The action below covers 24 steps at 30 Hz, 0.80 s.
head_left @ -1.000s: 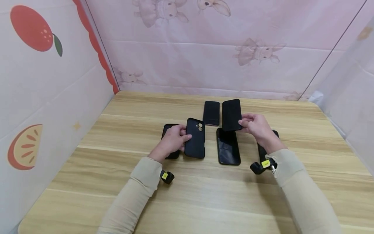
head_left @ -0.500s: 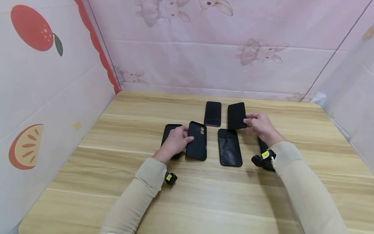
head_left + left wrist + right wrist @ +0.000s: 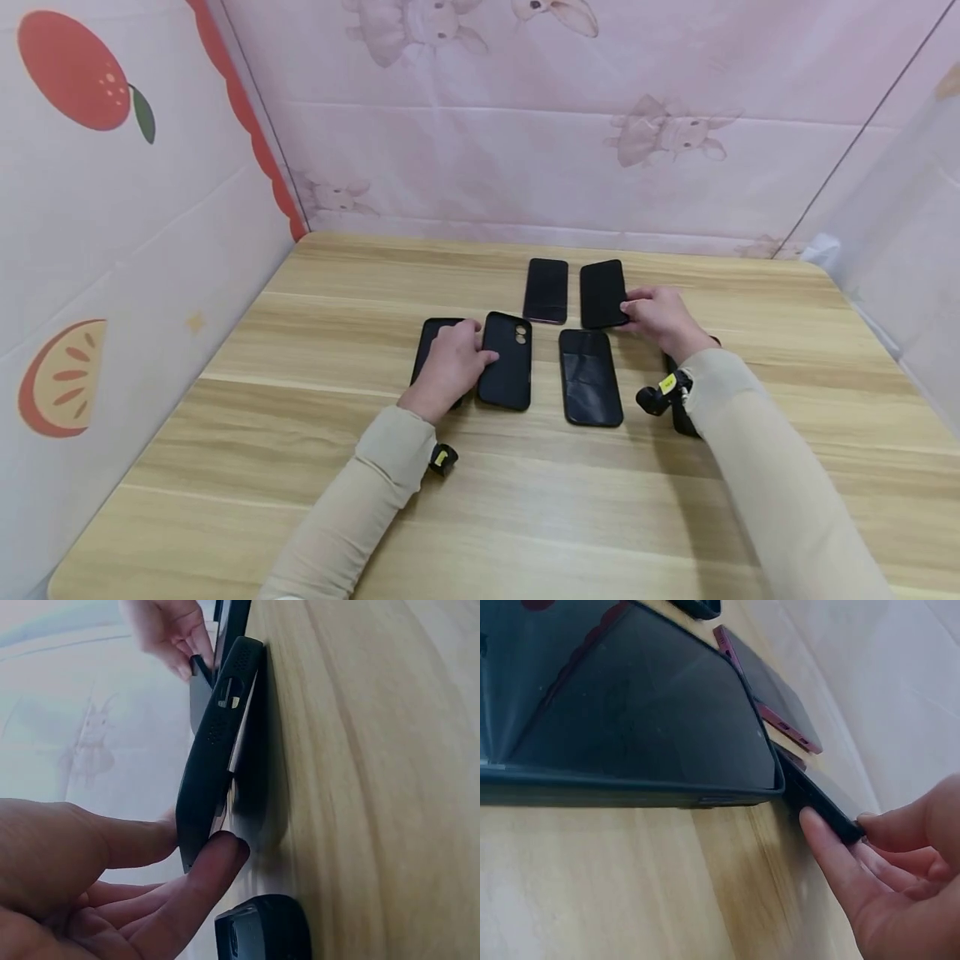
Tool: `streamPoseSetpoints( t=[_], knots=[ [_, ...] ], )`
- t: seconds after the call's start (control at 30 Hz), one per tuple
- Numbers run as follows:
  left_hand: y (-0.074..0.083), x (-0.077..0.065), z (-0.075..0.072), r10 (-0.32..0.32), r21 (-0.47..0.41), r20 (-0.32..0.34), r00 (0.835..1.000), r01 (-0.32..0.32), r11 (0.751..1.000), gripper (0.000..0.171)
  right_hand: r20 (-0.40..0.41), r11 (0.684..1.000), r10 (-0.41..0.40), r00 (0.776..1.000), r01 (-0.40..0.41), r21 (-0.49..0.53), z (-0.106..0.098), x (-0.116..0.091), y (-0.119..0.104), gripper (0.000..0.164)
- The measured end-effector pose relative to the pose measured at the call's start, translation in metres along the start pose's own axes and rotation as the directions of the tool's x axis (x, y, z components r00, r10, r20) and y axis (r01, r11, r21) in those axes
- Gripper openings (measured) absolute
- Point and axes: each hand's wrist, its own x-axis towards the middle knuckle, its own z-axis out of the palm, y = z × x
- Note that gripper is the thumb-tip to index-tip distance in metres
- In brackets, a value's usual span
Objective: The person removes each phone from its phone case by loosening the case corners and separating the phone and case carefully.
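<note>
Black slab (image 3: 602,294) lower now, in right hand (image 3: 658,318)

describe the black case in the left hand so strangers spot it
Over the wooden table, find the left hand. It pinches a tilted black case by one edge. Unlike the neighbouring dark slabs, it shows two pale camera circles.

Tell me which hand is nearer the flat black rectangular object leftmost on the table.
Left. The left hand partly hides the object in the head view; the right hand is well to its right and farther back.
</note>
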Motion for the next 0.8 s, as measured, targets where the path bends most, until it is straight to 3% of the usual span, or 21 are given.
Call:
streamPoseSetpoints(
  t=[0.13,0.27,0.33,0.63,0.8],
  knots=[
    [0.0,-0.001,0.0,0.027,0.022,-0.023,0.999,-0.026,0.999,0.04,-0.031,0.994,-0.018,0.999,0.014,-0.105,0.003,0.003,-0.001,0.045],
    [0.0,-0.003,-0.001,0.04,0.043,-0.021,0.999,-0.039,0.998,0.017,-0.083,0.958,-0.04,0.996,0.015,-0.287,0.004,0.002,-0.003,0.042],
    [0.001,-0.003,-0.001,0.04,0.055,-0.022,0.999,-0.039,0.998,0.018,-0.105,0.942,-0.044,0.994,0.006,-0.337,0.005,0.0,-0.004,0.042],
    [0.005,-0.005,-0.002,0.054,0.11,-0.015,0.998,-0.052,0.993,0.016,-0.109,0.919,-0.057,0.992,0.009,-0.394,0.004,-0.012,-0.012,0.044],
    [0.009,-0.005,-0.002,0.053,0.139,-0.03,0.998,-0.048,0.989,0.023,-0.101,0.934,-0.096,0.99,0.055,-0.353,0.005,-0.023,-0.014,0.044]
  ],
)
